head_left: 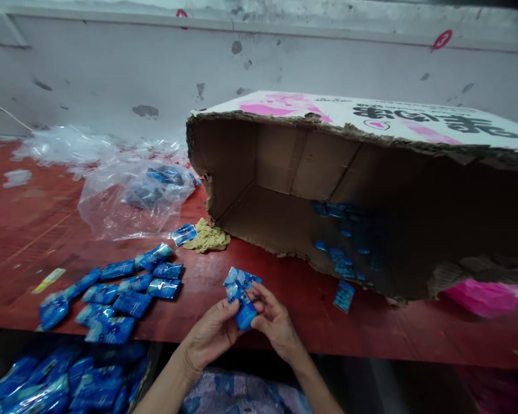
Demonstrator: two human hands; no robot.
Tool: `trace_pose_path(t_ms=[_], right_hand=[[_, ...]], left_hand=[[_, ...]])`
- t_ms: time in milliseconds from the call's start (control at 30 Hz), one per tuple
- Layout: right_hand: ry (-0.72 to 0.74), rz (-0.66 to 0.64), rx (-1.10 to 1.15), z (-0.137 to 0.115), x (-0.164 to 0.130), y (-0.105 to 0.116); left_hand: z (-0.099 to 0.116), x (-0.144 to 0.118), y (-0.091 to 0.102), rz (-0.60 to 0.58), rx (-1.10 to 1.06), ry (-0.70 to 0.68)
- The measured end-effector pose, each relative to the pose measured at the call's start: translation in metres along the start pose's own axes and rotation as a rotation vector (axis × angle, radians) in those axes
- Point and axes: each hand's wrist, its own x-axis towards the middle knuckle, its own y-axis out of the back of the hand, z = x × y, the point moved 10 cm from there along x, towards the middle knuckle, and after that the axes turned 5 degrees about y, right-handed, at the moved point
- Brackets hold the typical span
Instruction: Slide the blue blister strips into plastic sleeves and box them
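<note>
Near the front edge of the red table, my left hand point(216, 332) and my right hand point(281, 329) both grip a small blue packet point(245, 313). The thumbs press on it from either side. Just beyond the fingertips shows a flat light-blue printed piece point(237, 276); whether it is held or lies on the table I cannot tell. To the left, several plump blue packets point(132, 303) lie in a loose group. A single flat blue sachet point(343, 296) rests to the right, by the torn edge of the carton.
A big torn cardboard carton point(233, 221) lies on its side at right, with several blue sachets point(343, 264) inside. A clear plastic bag point(112, 201) and a yellowish cloth point(209, 237) lie behind. Below the table at left, a box holds blue packets point(97, 385). Pink plastic point(479, 296) shows at right.
</note>
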Motion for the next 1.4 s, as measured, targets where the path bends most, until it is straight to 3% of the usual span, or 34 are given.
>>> trace_pose_path(t_ms=[333, 500, 667, 900, 1100, 1267, 1400], right_hand=[[0.050, 0.016, 0.016, -0.005, 0.001, 0.001], [0.058, 0.011, -0.084, -0.007, -0.001, -0.001], [0.070, 0.090, -0.183, -0.006, -0.002, 0.011], [0.021, 0.042, -0.129, -0.002, -0.001, 0.006], [0.005, 0.104, -0.230, 0.002, -0.001, 0.000], [0.100, 0.066, -0.450, -0.013, 0.006, -0.001], [0.172, 0.103, -0.798, -0.031, 0.023, 0.009]], left_hand=[[-0.007, 0.001, 0.014, 0.222, -0.055, -0.056], [-0.013, -0.001, 0.018, 0.297, -0.074, -0.096], [-0.011, -0.002, 0.007, 0.241, -0.073, -0.118], [-0.010, -0.001, 0.000, 0.140, -0.045, -0.106], [-0.016, -0.004, 0.004, 0.201, -0.048, -0.113], [0.027, -0.023, 0.019, 0.331, 0.013, -0.266], [0.084, -0.060, 0.063, 0.662, 0.231, -0.455]])
